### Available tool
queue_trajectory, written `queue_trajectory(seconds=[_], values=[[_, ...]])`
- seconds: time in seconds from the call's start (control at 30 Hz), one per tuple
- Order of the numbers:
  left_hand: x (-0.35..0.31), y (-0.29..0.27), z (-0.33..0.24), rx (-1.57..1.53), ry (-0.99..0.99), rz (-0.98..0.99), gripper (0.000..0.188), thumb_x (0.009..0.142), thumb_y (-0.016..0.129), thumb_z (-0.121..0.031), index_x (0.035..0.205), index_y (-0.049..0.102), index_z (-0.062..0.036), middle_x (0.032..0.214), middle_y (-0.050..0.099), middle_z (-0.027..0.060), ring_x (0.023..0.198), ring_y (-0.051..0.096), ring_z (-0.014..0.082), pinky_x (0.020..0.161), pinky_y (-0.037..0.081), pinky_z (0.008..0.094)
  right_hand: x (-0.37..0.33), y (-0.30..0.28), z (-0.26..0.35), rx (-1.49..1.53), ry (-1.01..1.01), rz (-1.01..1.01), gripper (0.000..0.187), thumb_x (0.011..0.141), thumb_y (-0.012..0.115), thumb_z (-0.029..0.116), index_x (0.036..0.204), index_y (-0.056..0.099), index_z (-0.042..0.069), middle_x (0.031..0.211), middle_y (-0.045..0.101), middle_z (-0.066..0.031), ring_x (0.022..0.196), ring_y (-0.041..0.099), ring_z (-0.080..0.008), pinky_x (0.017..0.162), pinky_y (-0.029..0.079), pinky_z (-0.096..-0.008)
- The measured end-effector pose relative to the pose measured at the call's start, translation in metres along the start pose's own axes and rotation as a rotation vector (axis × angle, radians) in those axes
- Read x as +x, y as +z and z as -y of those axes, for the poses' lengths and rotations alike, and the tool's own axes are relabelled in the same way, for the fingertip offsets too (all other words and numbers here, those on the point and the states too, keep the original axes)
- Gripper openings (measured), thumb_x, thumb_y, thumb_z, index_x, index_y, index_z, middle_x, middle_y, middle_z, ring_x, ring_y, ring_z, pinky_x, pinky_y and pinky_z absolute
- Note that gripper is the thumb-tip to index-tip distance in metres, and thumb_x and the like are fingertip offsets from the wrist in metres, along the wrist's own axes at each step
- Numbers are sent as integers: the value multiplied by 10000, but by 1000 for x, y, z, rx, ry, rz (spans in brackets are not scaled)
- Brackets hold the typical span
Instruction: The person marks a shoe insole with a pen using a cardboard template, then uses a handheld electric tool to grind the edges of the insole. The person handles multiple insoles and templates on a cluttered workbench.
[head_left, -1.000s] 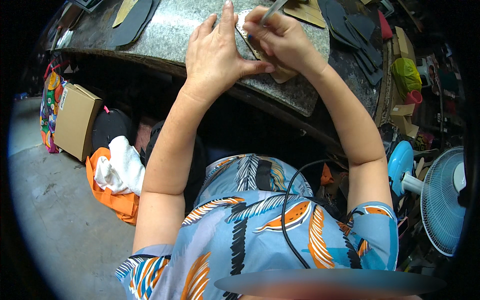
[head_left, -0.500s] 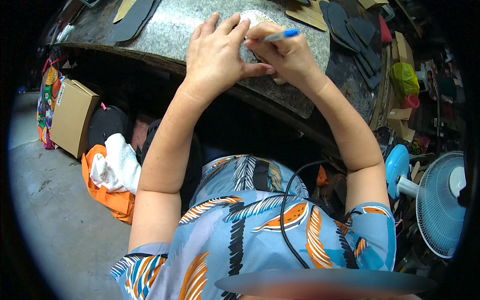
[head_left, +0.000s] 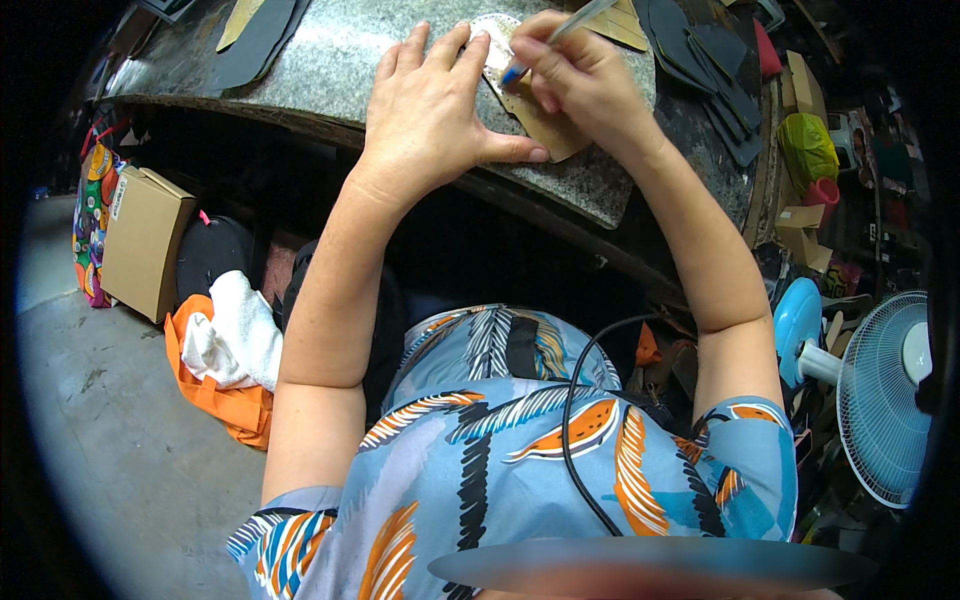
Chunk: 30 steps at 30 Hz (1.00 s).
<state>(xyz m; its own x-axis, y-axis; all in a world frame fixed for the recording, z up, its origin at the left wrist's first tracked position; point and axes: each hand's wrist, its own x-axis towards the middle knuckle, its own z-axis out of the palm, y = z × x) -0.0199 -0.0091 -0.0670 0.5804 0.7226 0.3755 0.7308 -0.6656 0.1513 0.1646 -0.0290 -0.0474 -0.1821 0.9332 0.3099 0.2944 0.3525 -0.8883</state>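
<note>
My left hand [head_left: 430,105] lies on the worktable with its fingers spread. Its fingertips and thumb touch the left edge of a flat sole-shaped piece, tan board [head_left: 552,130] at the near end and speckled white [head_left: 492,48] at the far end. Whether these are one layer or two I cannot tell. My right hand [head_left: 590,85] is closed around a slim pen [head_left: 590,14] with a translucent barrel. The pen's blue end points down at the middle of the piece, and its barrel leans up to the right.
Dark sole-shaped sheets [head_left: 700,60] are piled at the table's right, with more dark sheets [head_left: 255,45] at the far left. Tan boards [head_left: 625,25] lie beyond my right hand. A fan [head_left: 885,400] stands at my right; a cardboard box [head_left: 145,240] and orange bag [head_left: 225,400] are at left.
My right hand has lifted slightly and turned the pen, so its blue end, formerly up at the right, now points down at the piece. More of the tan board shows. My left hand has barely shifted.
</note>
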Motion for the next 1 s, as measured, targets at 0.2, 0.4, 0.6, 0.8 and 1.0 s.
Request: queue_trajectory(seconds=[0.2,0.4,0.6,0.8,1.0], values=[[-1,4,4,55,33,-4,1024,675,646,-793,1420,485,-109,1476,454,146,1400,348,401,1152,273,517,-3,1,-2,116,44,-12,182,959,643,230,1072,656,89,767,644,-29,616,611,-98,542,495,-229],[-1,6,6,107,56,-27,920,769,596,-749,1420,487,-108,1480,450,147,1402,347,398,1154,272,515,-2,2,-1,-283,-193,80,198,973,630,238,1080,667,75,772,641,1,625,588,-72,578,495,-235],[1,6,5,62,47,-21,1105,648,628,-841,1413,491,-56,1450,479,182,1391,366,417,1159,255,533,-4,-1,-2,-39,-33,72,213,955,656,247,1088,669,80,790,655,-9,662,615,-88,602,515,-245],[1,1,3,35,57,-16,1198,565,661,-872,1411,488,-41,1448,478,195,1393,361,429,1163,248,536,-4,1,2,85,55,56,209,959,648,229,1099,671,76,844,696,-58,683,636,-113,602,520,-265],[1,0,0,52,0,45,1134,591,708,-810,1445,455,-107,1492,435,161,1424,315,396,1176,237,524,-5,1,3,-363,-244,117,173,932,673,237,1045,657,108,736,634,-58,605,621,-144,550,498,-289]])
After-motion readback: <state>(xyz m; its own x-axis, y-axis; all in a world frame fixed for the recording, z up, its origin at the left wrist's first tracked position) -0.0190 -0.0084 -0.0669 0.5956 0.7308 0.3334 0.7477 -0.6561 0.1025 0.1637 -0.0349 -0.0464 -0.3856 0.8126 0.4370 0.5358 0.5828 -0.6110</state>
